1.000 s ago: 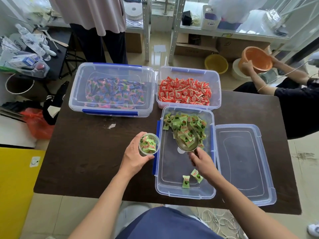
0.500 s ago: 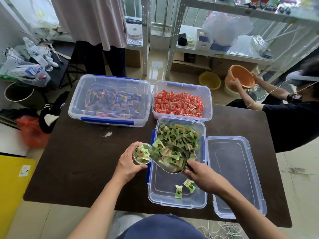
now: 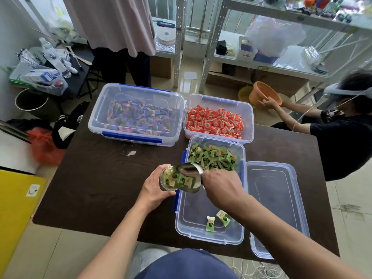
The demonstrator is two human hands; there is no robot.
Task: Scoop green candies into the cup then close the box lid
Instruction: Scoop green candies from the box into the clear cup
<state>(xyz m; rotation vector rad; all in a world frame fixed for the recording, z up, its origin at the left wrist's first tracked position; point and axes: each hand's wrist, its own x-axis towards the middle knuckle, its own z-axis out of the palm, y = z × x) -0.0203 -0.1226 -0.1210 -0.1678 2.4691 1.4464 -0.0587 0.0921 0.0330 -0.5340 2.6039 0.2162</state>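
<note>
Tipping now where a second ago it dug in the pile, the metal scoop (image 3: 188,179), gripped by the right hand (image 3: 221,188), pours green candies (image 3: 211,157) into the cup (image 3: 168,181) that the left hand (image 3: 156,187) clasps at the box (image 3: 209,236) edge. Three boxes, one loose lid (image 3: 277,208) and two stray candies sit on the table (image 3: 96,178).

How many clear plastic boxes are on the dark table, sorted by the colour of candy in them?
Clear plastic box of purple candies: 1
Clear plastic box of red candies: 1
Clear plastic box of green candies: 1
Total: 3 boxes, plus 1 loose clear lid lying beside the green one.
</note>
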